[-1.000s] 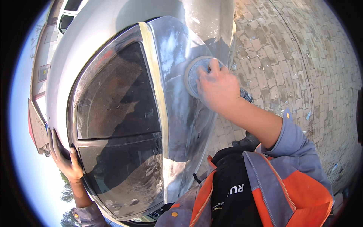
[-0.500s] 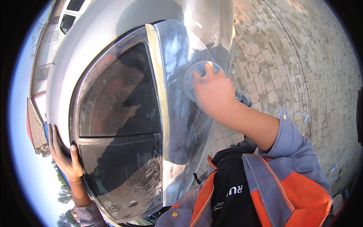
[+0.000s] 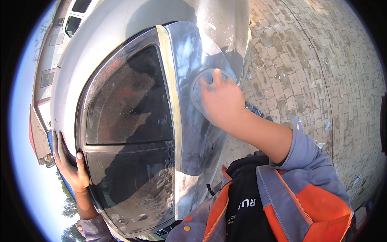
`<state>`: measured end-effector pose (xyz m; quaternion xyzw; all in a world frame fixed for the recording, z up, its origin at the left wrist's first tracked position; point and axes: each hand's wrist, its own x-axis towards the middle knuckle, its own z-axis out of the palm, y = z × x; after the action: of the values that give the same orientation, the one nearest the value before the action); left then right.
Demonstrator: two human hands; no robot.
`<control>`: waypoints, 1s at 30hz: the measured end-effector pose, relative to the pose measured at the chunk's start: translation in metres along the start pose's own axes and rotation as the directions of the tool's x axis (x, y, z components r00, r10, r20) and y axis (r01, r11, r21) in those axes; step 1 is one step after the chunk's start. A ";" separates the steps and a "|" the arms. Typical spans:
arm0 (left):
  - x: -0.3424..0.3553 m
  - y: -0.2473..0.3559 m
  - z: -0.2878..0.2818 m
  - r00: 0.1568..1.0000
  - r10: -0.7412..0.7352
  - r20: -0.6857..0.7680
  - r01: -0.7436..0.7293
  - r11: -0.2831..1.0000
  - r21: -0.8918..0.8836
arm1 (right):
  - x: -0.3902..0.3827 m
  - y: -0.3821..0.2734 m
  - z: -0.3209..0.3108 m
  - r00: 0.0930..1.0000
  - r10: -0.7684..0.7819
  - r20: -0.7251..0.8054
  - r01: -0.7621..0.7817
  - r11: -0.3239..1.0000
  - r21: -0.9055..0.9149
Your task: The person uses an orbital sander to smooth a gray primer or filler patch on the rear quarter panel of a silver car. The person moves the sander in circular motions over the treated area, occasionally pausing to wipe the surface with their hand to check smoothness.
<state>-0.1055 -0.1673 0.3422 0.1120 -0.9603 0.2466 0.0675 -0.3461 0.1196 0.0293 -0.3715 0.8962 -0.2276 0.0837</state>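
My right hand (image 3: 222,101) grips a round sander (image 3: 196,92) from above, fingers wrapped over its top and one finger pointing forward. The sander's disc lies against the dull grey door panel (image 3: 191,141) of a silver car, below the side window. A dark ribbed hose (image 3: 254,109) comes out beyond my wrist. On the far left my left hand (image 3: 72,167) rests on the car's roof edge, fingers stretched out and thumb by the window frame. Pale yellow masking tape (image 3: 170,76) runs along the bottom of the dusty side window (image 3: 129,101).
Brick paving (image 3: 290,80) with small scraps on it stretches along the car's right side. A white vehicle (image 3: 74,20) and a low building (image 3: 46,76) stand beyond the roof. My shadow falls across the windows and panel.
My right hand and the sander have shifted slightly left and toward me over the door panel. My left hand stays on the roof edge.
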 end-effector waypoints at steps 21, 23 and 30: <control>0.000 0.001 0.001 1.000 -0.014 -0.001 0.014 1.000 -0.011 | -0.013 -0.005 0.016 0.998 0.053 -0.020 -0.049 0.982 0.185; 0.001 0.001 0.000 1.000 -0.012 -0.007 0.012 1.000 0.006 | -0.013 -0.004 0.017 0.998 0.009 -0.060 0.005 0.974 0.225; 0.001 0.001 0.000 1.000 -0.009 -0.003 0.009 1.000 -0.018 | -0.007 -0.003 0.019 0.994 0.041 -0.098 -0.018 0.973 0.228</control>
<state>-0.1067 -0.1664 0.3415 0.1151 -0.9619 0.2376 0.0712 -0.3328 0.1163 0.0142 -0.3341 0.8728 -0.3460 0.0831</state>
